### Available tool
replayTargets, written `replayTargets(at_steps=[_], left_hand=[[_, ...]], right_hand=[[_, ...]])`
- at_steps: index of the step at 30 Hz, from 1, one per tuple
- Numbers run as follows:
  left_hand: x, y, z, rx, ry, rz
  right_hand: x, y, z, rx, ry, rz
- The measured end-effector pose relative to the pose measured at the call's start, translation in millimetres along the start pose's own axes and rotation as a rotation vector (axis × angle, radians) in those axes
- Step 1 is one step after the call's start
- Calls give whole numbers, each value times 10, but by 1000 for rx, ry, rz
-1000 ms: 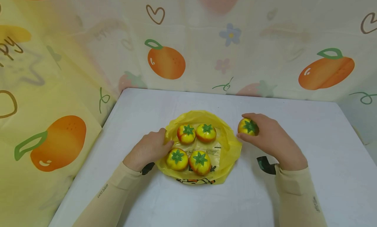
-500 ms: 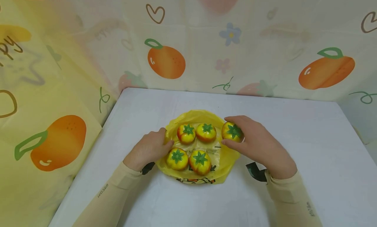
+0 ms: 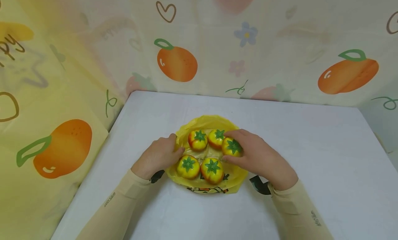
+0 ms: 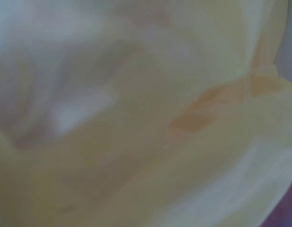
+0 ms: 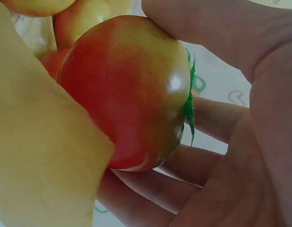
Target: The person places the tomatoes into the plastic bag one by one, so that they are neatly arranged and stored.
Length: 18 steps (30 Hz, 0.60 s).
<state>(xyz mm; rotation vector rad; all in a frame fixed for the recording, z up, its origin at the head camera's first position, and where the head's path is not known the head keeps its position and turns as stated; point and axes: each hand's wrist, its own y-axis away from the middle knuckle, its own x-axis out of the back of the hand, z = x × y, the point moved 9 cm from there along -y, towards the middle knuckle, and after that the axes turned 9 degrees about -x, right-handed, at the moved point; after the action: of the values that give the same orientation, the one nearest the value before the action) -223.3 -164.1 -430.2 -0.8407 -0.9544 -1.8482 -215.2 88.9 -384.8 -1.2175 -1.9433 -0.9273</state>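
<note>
A yellow plastic bag lies spread wide at its mouth on the table. My left hand pinches its left rim, thumb on the inner side. Several red-and-yellow tomatoes with green star-shaped tops, such as the front tomato and the back-left tomato, sit inside. Over the bag's right side, my right hand holds another tomato between thumb and fingers. In the right wrist view, the bag's yellow film covers part of this tomato. Only blurred bag film fills most of the left wrist view.
The table has a white covering. Behind it and along the left hangs a cloth printed with oranges, hearts and flowers. A small dark piece shows beside my right wrist.
My right hand has carried its tomato leftward, from beside the bag to over its inside, near the back-right tomato. The left hand has stayed at the rim.
</note>
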Motion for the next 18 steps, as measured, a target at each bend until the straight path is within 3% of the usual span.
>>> replayTargets(at_steps=[18], left_hand=[[-12,-18,-22,7,-6,-4]], right_hand=[[-177,-98,32,-1,34,-43]])
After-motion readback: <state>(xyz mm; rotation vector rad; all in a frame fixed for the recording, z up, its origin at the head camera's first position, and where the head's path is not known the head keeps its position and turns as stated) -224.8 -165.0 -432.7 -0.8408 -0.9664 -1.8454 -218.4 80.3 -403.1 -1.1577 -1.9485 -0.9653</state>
